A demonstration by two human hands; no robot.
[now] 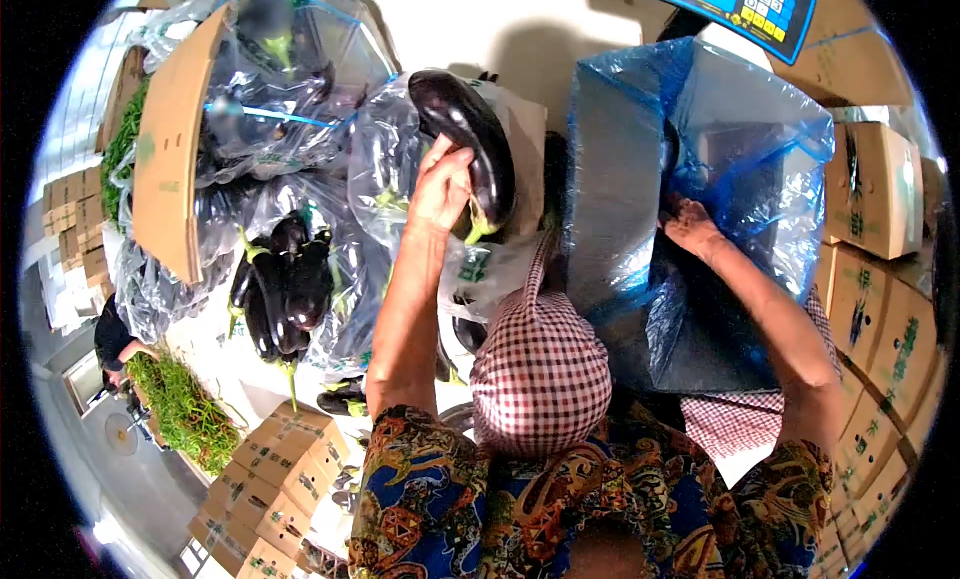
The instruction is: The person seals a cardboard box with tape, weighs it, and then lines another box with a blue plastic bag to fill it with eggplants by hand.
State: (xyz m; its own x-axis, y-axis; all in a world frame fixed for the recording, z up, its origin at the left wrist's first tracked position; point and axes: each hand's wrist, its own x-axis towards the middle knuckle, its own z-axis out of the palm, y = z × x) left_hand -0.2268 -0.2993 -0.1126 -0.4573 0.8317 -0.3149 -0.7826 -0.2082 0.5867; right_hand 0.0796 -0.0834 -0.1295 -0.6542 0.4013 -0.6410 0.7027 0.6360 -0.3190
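Observation:
My left hand is wrapped round the lower part of a large, glossy dark purple eggplant, its green stem end pointing down toward me. Clear plastic bags with eggplants lie beneath and beside it. To the right, my right hand reaches inside a box lined with a blue plastic bag. Its fingers are curled, and their tips are lost in the shadow, so what they hold cannot be made out. A dark rounded shape shows just above that hand. More eggplants are heaped at the left.
An open carton flap stands at the left. The scale display sits at the top right. Stacked cartons line the right side, with more at lower left. Beyond are green vegetables and another person's arm.

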